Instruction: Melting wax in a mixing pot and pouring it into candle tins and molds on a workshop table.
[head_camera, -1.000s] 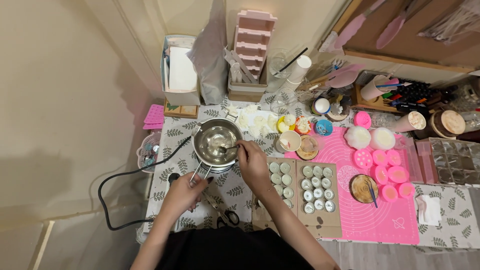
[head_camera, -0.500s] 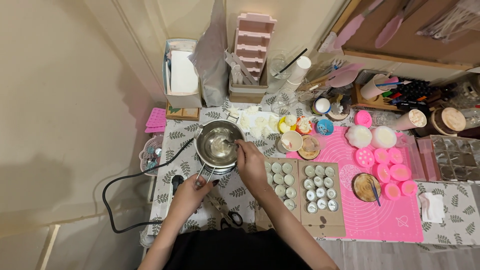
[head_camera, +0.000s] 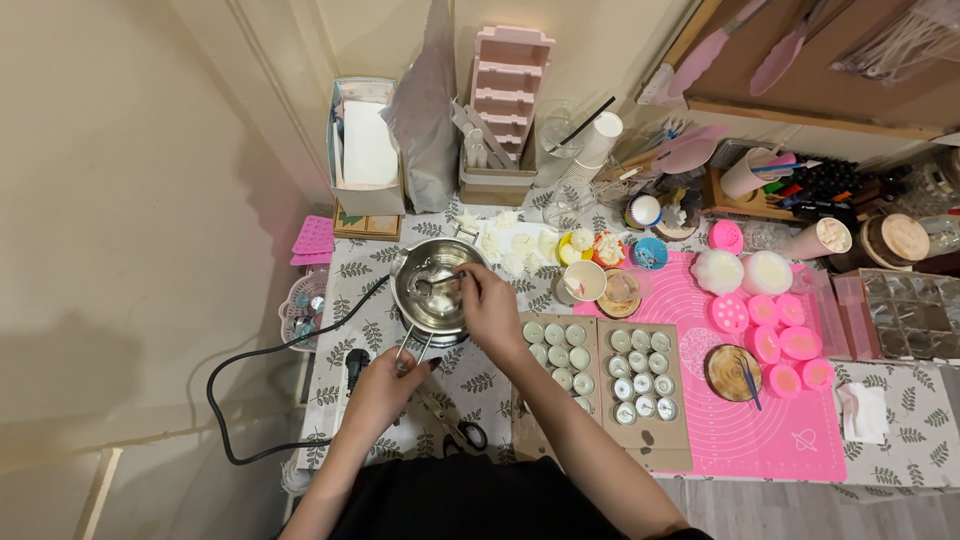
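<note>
A steel pot (head_camera: 420, 303) with clear melted liquid sits on a small hot plate at the table's left. My left hand (head_camera: 383, 383) grips the pot's wire handle (head_camera: 410, 350) below it. My right hand (head_camera: 490, 308) reaches over the pot's right rim and holds a metal spoon (head_camera: 432, 284) dipped into the liquid. Just right of the pot lie two cardboard trays (head_camera: 640, 445) filled with several small round tins.
Scissors (head_camera: 452, 425) lie near the front edge by my left arm. A black cable (head_camera: 262, 355) loops off the table's left side. A pink mat (head_camera: 750, 430) carries pink moulds, and white wax lumps (head_camera: 515, 245) lie behind the pot. Boxes and cups crowd the back.
My right hand has moved up and left over the pot, carrying the spoon towards the far side of the liquid. The left hand stays on the handle.
</note>
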